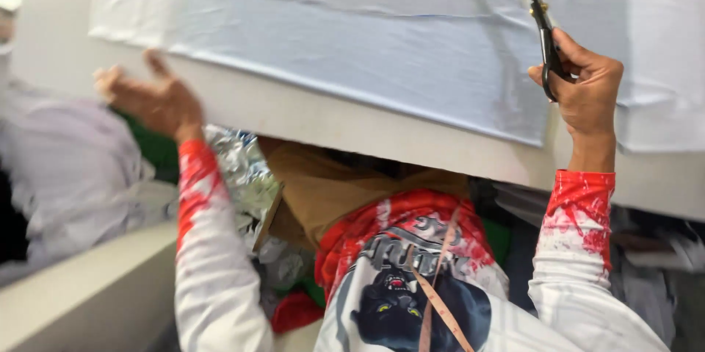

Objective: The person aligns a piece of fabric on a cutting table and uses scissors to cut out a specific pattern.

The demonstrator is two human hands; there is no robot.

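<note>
Your right hand (584, 91) is closed around the handles of a pair of black scissors (543, 29), blades pointing up and away over the pale blue-white cloth (330, 36) spread flat on the white worktop (352, 128). Your left hand (150, 98) is open and empty, fingers spread, hovering just off the near edge of the worktop at the cloth's left end; blur hides whether it touches the edge. By the look of it, you are at the laying-out stage: the cloth lies smoothed with a few creases, and no cut shows in it. The scissor blades stand above the cloth's right part, where a second white sheet (653, 58) lies beside it. Any next move calls for the cloth to be held flat by the free hand so it does not shift under the blades. A measuring tape (440, 308) hangs round your neck over your printed shirt. Below the worktop edge, no true container shows: only a loose heap with a brown cloth (323, 190), crumpled silvery foil fabric (242, 164) and green and red scraps, piled together unsorted.
</note>
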